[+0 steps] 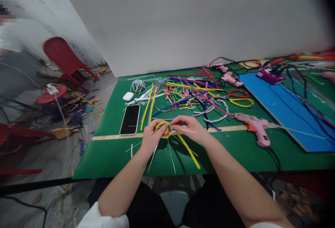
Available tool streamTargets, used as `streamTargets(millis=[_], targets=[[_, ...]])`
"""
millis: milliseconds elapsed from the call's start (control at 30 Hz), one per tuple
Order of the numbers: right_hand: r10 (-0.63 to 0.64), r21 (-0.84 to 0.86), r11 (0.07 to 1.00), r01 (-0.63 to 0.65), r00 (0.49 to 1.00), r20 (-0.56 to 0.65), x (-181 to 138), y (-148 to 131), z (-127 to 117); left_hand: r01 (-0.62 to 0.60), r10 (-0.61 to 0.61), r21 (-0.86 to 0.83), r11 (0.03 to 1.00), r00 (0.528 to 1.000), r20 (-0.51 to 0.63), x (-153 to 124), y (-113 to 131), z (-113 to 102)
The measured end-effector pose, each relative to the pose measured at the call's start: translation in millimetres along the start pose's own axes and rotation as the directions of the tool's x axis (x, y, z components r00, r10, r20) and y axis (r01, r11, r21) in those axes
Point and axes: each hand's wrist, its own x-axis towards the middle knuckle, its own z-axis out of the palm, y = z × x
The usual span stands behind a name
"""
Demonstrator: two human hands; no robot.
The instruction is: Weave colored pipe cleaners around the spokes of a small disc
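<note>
Far left of the green bench (104, 158) there's a phone (129, 120) lying flat. Next along, the left hand (153, 134) is pinching a small coiled disc (168, 133), yellow round the rim, thin wires poking out, held over the bench right in front of the person. The right hand (190, 127) has its fingertips at the disc's right edge, can't tell if they're gripping that or the yellow strip (188, 150) hanging off there. Further right: pink glue gun (255, 125), then a blue board (285, 113).

L hand (151, 135) + R hand (192, 127) hold ylw-rimmed disc (168, 133) over grn table (104, 158).
</note>
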Motion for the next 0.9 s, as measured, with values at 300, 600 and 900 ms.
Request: streamTargets(millis=[300, 600, 900], targets=[[0.095, 0.171, 0.982, -0.08, 0.992, -0.081, 3, 7, 6, -0.01, -0.001, 0.071, 0.997, 0.987, 0.16, -3, 9, -5], [0.179, 0.175, 0.971, -0.163, 0.981, -0.076, 1, 3, -11, 0.132, -0.092, -0.001, 0.991, 0.699, 0.709, 15, 34, -73], [0.185, 0.178, 0.961, -0.212, 0.971, 0.153, 3, 13, -3, 0.125, -0.193, 0.161, 0.979, 0.82, 0.538, 12, 9, -25]])
